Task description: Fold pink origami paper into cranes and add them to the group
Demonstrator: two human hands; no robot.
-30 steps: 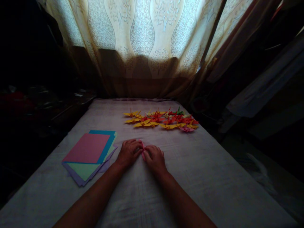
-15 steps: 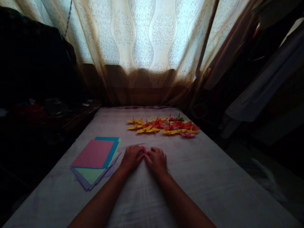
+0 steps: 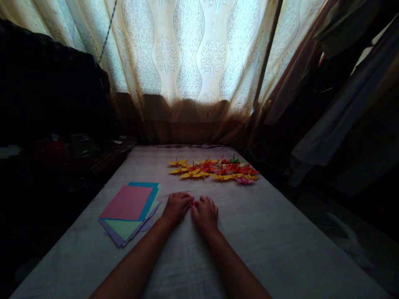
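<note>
Between my two hands is a small piece of folded pink paper (image 3: pixel 192 203), mostly covered by the fingers. My left hand (image 3: pixel 178 206) pinches it from the left, knuckles up. From the other side my right hand (image 3: pixel 205 211) grips it, thumb and fingers closed at its edge. Both hands are low over the cloth-covered surface (image 3: pixel 249 241). Beyond them stand several folded paper cranes (image 3: pixel 204 168) in yellow, red, orange and green, with a pink crane (image 3: pixel 245 181) at the near right of the group.
Left of my hands lies a stack of coloured paper sheets (image 3: pixel 127 202), pink on top, with blue, pale green and lilac below. A patterned curtain (image 3: pixel 187 54) hangs behind the far edge. Clothes (image 3: pixel 330 120) hang in shadow at the right; a dark cluttered table (image 3: pixel 99 162) is at the left.
The camera view has tilted up slightly, so the scene sits a little lower. Both hands keep hold of the pink paper, which now shows less between the fingers.
</note>
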